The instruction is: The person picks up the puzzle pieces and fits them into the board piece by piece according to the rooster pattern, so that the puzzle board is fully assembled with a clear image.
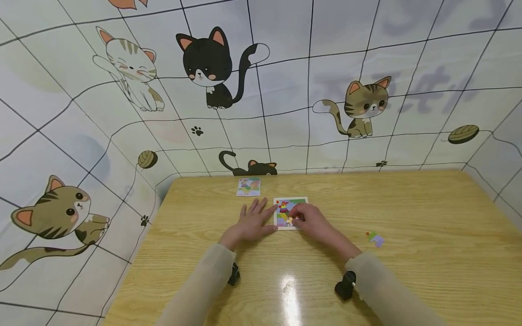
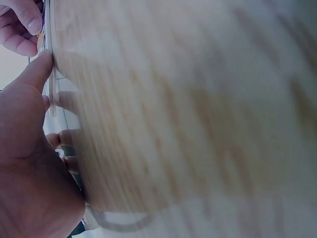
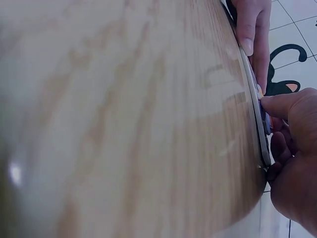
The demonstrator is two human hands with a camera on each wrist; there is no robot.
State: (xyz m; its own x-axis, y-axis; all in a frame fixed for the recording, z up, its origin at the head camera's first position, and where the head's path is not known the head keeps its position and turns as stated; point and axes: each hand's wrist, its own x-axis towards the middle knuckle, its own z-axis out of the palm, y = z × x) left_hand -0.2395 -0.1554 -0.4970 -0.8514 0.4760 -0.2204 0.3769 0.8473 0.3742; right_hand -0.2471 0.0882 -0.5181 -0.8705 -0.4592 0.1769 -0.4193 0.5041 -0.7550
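Observation:
A small jigsaw puzzle [image 1: 281, 222] in a white frame lies on the table, showing a colourful bird. My left hand [image 1: 253, 222] rests flat on the wood with spread fingers, its thumb and forefinger at the frame's left edge. In the left wrist view the left thumb [image 2: 39, 69] presses against the side of the frame [image 2: 53, 84]. Over the puzzle's right half, my right hand [image 1: 311, 221] pinches a puzzle piece, mostly hidden behind the fingers. The right wrist view shows the right thumb and fingers [image 3: 285, 106] close together just above the frame [image 3: 257, 119].
Behind the left hand lies a square picture card [image 1: 248, 186] with a similar bird. Loose puzzle pieces [image 1: 376, 239] in green and purple lie right of the right forearm. A cat-print wall covering [image 1: 285, 136] borders the wooden table [image 1: 428, 217] at the back.

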